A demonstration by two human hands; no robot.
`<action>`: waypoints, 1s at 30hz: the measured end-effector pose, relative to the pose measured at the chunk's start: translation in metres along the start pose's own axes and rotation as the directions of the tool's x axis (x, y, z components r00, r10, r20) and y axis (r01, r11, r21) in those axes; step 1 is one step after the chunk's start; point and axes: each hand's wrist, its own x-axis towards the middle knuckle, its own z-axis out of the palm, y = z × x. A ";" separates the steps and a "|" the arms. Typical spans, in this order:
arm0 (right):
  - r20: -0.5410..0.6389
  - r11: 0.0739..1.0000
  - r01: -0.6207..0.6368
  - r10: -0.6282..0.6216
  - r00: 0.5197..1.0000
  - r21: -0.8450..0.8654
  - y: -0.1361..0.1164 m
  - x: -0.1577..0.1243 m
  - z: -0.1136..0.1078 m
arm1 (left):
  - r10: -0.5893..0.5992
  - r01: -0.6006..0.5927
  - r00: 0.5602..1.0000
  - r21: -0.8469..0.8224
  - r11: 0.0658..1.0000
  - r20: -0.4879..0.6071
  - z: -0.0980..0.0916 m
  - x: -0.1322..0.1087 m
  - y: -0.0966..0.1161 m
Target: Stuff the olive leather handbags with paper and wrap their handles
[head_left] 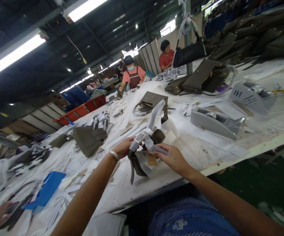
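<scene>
An olive-brown strap [137,164], partly wrapped in white paper and clear film, is held up over the front of the table. My left hand [124,147], with a silver bracelet at the wrist, is closed on it beside a rectangular gold buckle [140,138]. My right hand [172,158] pinches a greyish wrapped strip [160,150] of the same bundle; where that strip leads is unclear. Below, between the hands, hangs a brown tag [151,159]. Just beyond lies an olive handbag [151,99] with a wrapped handle.
Two grey tape dispensers [213,123] stand at the right, near another olive bag [202,77]. An olive bag piece [87,141] and a blue dispenser-like object [47,190] lie left. Paper scraps cover much of the white table [206,160]. Two people work beyond; a blurred hand shows lower left.
</scene>
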 end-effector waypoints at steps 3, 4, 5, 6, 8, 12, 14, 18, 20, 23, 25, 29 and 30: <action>0.044 0.989 -0.128 0.125 0.991 0.071 0.011 -0.006 0.002 | 0.013 -0.013 1.000 -0.014 1.000 -0.013 0.003 0.002 0.001; 0.043 0.986 -0.151 0.148 0.988 0.072 0.015 -0.008 0.003 | 0.021 -0.021 1.000 -0.022 1.000 -0.019 0.005 0.002 0.000; 0.039 0.984 -0.164 0.162 0.986 0.064 0.019 -0.011 0.005 | 0.029 -0.030 0.999 -0.031 0.999 -0.025 0.006 0.002 0.000; 0.040 0.983 -0.174 0.172 0.984 0.055 0.022 -0.013 0.006 | 0.038 -0.039 0.999 -0.041 0.998 -0.030 0.008 0.002 0.000; 0.075 0.976 -0.202 0.197 0.978 0.077 0.027 -0.018 0.011 | 0.052 -0.055 0.998 -0.064 0.996 -0.038 0.011 0.001 0.000; 0.148 0.934 -0.257 0.226 0.963 0.248 0.032 -0.022 0.025 | 0.073 -0.079 0.996 -0.112 0.991 -0.059 0.015 -0.003 0.002; 0.089 0.935 -0.237 0.221 0.971 0.264 0.033 -0.021 0.031 | 0.079 -0.087 0.994 -0.129 0.988 -0.070 0.017 -0.005 0.004; 0.021 0.897 -0.232 0.242 0.970 0.377 0.034 -0.017 0.040 | 0.079 -0.094 0.992 -0.152 0.984 -0.103 0.020 -0.006 0.005; 0.078 0.844 -0.263 0.257 0.963 0.467 0.031 -0.015 0.041 | 0.078 -0.101 0.988 -0.168 0.981 -0.134 0.021 -0.004 0.004; 0.153 0.837 -0.290 0.247 0.957 0.464 0.023 -0.014 0.040 | 0.086 -0.131 0.974 -0.212 0.969 -0.209 0.021 -0.003 -0.001; 0.136 0.890 -0.239 0.201 0.970 0.389 0.017 -0.013 0.039 | 0.092 -0.163 0.960 -0.262 0.951 -0.263 0.020 -0.004 -0.007; 0.083 0.971 -0.078 0.061 0.995 0.226 0.005 -0.016 0.037 | 0.130 -0.281 0.923 -0.404 0.871 -0.361 0.018 -0.015 -0.017; 0.085 0.982 -0.039 0.023 0.996 0.186 0.003 -0.017 0.037 | 0.149 -0.327 0.909 -0.442 0.835 -0.390 0.018 -0.019 -0.019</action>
